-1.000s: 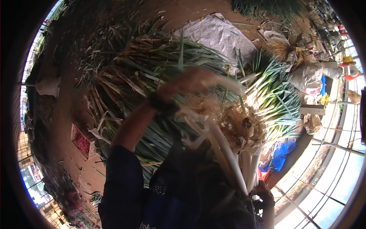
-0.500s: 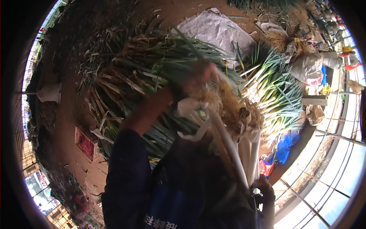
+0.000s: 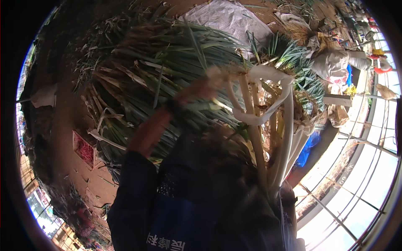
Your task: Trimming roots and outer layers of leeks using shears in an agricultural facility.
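Observation:
Several long leeks (image 3: 288,125) stand tilted in front of me, roots up, their white stalks running down into my right hand (image 3: 287,193), which is closed round them in shadow at the lower right. A pale strip of leek skin (image 3: 261,119) loops loosely across the stalks near the roots. My left hand (image 3: 205,87) is beside the root end, to the left of the leeks; motion smears its fingers, and whether they grip the skin is unclear. Beneath that arm lies a big heap of leeks (image 3: 167,54) with green leaves and dry brown outer ones.
More leeks (image 3: 310,79) lie at the right behind the held ones. A whitish sheet (image 3: 230,19) is spread at the far side. A crate with pinkish-red contents (image 3: 85,151) sits on the soil at left. Stuffed sacks (image 3: 333,69) and blue plastic (image 3: 307,150) are on the right.
The leeks' root ends have swung to the right and my right hand has risen slightly. My left hand has shifted left, away from the roots. The loop of loose skin shows wider.

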Tool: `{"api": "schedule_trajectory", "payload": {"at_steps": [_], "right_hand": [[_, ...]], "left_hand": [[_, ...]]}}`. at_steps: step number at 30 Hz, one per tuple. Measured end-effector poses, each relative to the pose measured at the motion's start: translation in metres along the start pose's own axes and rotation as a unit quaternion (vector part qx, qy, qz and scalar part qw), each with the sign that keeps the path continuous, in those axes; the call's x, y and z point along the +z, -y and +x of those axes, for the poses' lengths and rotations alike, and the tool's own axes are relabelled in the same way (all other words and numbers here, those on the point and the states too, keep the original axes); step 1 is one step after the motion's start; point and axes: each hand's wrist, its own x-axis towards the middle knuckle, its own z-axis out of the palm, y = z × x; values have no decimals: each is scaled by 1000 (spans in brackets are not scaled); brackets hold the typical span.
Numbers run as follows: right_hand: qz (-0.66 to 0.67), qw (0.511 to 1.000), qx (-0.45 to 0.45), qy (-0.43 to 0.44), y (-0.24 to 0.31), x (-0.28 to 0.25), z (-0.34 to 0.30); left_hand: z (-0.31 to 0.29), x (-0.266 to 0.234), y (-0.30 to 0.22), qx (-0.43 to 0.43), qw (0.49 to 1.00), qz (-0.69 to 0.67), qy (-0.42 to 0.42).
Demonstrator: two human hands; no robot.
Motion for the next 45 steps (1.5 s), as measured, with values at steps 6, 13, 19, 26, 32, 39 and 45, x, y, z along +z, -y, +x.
{"api": "schedule_trajectory", "payload": {"at_steps": [6, 13, 19, 26, 32, 39, 45], "right_hand": [[16, 1000, 0, -9, -5, 11, -9], [48, 998, 12, -30, -23, 25, -28], [69, 996, 17, -55, -39, 34, -33], [119, 991, 17, -64, -72, 37, -24], [251, 961, 93, -73, -109, 26, -18], [61, 997, -47, -24, -55, 13, -9], [87, 987, -118, -71, 25, 14, 11]], "left_hand": [[-1, 142, 11, -57, 967, 7, 248], [17, 282, -24, -16, 914, -15, 405], [9, 269, -12, -21, 904, -1, 428], [-15, -3, 17, -107, 983, 74, 131], [-30, -270, -92, -64, 929, 233, -281], [-67, -340, -233, -52, 853, 348, -384], [-48, -32, -162, -81, 949, -279, 126]]}}
